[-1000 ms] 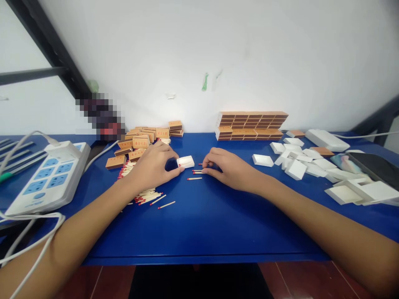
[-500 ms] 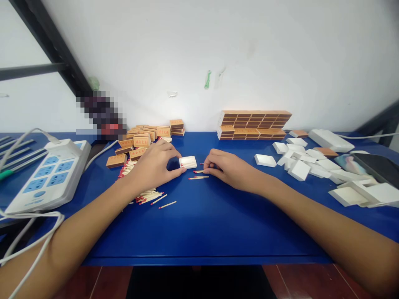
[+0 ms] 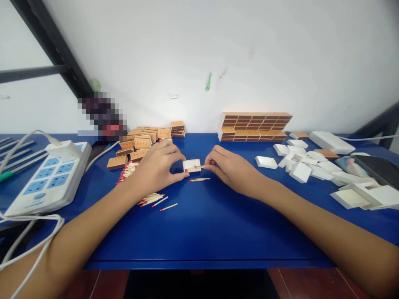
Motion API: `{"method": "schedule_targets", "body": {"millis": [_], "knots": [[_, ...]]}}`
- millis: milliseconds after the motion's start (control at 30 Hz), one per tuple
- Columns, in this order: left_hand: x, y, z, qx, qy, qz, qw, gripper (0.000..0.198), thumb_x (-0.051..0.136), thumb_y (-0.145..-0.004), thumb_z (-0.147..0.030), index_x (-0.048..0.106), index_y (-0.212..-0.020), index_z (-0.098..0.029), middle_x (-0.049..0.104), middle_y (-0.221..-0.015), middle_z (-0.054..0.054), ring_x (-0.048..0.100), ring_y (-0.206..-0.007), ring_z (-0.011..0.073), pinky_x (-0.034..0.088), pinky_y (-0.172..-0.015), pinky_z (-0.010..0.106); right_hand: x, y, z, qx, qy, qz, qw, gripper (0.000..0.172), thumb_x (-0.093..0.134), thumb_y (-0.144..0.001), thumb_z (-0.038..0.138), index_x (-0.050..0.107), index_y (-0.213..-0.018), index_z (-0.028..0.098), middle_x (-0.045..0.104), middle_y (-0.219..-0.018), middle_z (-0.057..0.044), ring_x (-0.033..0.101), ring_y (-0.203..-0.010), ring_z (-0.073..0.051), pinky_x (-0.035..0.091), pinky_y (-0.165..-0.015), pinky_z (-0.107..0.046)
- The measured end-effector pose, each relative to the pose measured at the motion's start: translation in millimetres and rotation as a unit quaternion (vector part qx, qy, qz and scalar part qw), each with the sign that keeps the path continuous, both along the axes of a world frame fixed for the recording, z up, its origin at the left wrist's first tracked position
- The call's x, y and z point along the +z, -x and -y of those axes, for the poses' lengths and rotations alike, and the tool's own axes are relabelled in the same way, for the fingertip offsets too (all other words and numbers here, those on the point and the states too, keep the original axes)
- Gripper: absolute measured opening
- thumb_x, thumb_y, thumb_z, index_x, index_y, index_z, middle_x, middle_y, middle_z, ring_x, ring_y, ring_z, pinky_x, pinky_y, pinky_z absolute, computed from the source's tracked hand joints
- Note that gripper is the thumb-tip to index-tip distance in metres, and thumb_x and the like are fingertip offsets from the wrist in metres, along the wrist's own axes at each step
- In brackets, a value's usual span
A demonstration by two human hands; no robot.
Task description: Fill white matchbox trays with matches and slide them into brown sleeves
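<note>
My left hand (image 3: 158, 166) grips the left end of a small white matchbox tray (image 3: 193, 162) between thumb and fingers. Opposite it, my right hand (image 3: 230, 169) pinches matches (image 3: 197, 167) by their plain ends, with the red heads over the tray; their exact number is hard to make out. Just in front of the tray, a couple of loose matches (image 3: 200, 179) lie on the blue table (image 3: 199, 228). A heap of red-headed matches (image 3: 125, 173) lies beside and partly behind my left wrist, with a few strays (image 3: 168, 207) nearer me.
Printed matchbox sleeves (image 3: 142, 142) are piled at the back left. Stacked matchboxes (image 3: 255, 126) stand against the wall. White trays (image 3: 301, 172) lie scattered on the right, near a dark phone (image 3: 378, 168). A power strip (image 3: 50, 176) with white cables is at the left.
My right hand has picked up matches from the table and brought their heads over the tray. The tray has shifted slightly right and tilted in my left hand.
</note>
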State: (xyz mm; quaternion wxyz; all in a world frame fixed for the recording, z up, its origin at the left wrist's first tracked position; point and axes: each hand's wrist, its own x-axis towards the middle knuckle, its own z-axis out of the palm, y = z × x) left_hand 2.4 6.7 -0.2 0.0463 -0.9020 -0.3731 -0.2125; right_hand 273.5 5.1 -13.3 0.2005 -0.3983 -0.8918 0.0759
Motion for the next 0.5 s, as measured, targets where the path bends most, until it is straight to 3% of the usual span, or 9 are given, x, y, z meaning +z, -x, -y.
{"method": "schedule_targets", "body": {"millis": [367, 500], "knots": [[-1.1, -8, 8, -0.039, 0.026, 0.040, 0.998, 0.026, 0.080, -0.091, -0.044, 0.077, -0.100, -0.020, 0.076, -0.100, 0.006, 0.063, -0.100, 0.0269, 0.050, -0.093, 0.044, -8.3, 17, 9, -0.022, -0.076, 0.052, 0.996, 0.018, 0.047, -0.110, 0.022, 0.062, -0.101, 0.018, 0.063, -0.104, -0.011, 0.057, -0.087, -0.022, 0.042, -0.067, -0.033], [-3.6, -8, 7, -0.044, 0.040, 0.051, 0.997, 0.024, 0.080, -0.091, -0.043, 0.076, -0.099, -0.020, 0.076, -0.098, 0.006, 0.064, -0.100, 0.0257, 0.051, -0.090, 0.041, -6.5, 16, 9, 0.003, -0.068, 0.034, 0.997, 0.020, 0.048, -0.110, 0.025, 0.065, -0.102, 0.019, 0.063, -0.105, -0.011, 0.058, -0.088, -0.021, 0.043, -0.070, -0.033]]}}
